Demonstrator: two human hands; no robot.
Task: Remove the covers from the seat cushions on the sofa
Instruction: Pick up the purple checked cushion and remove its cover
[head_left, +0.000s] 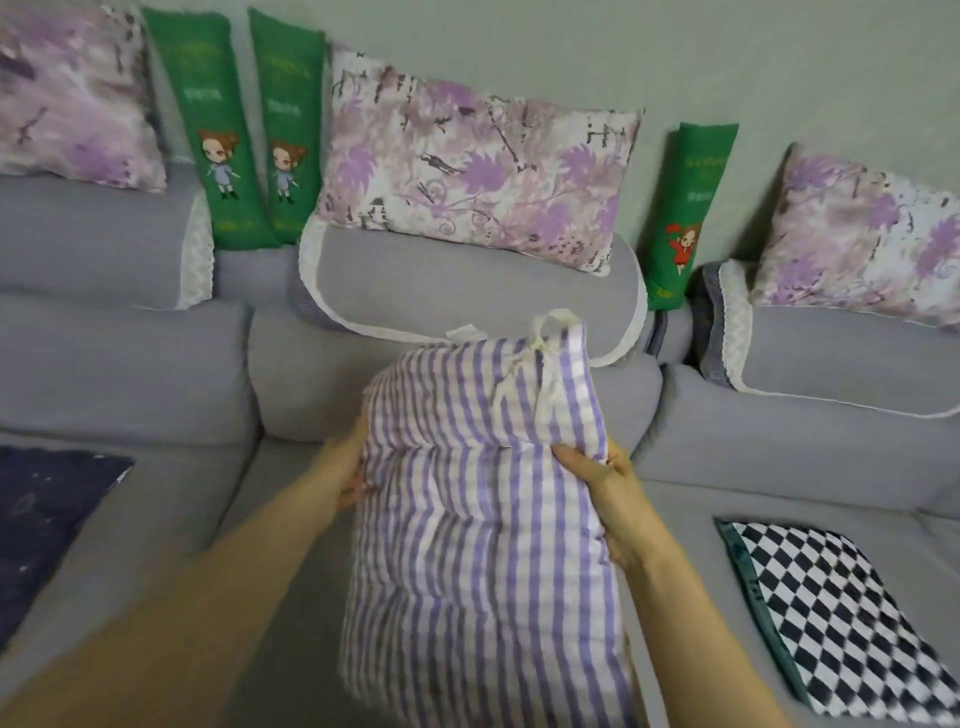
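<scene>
Striped cushion (483, 519) held above sofa (156, 374), cover apparently still on; left grip (349, 470) and right grip (605, 488) clamped on its sides. Checkered cushion (841, 618) and dark cushion (47, 509) lie waiting

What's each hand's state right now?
Left hand: grips the striped cushion at its left edge.
Right hand: pinches the cushion's right edge.
</scene>
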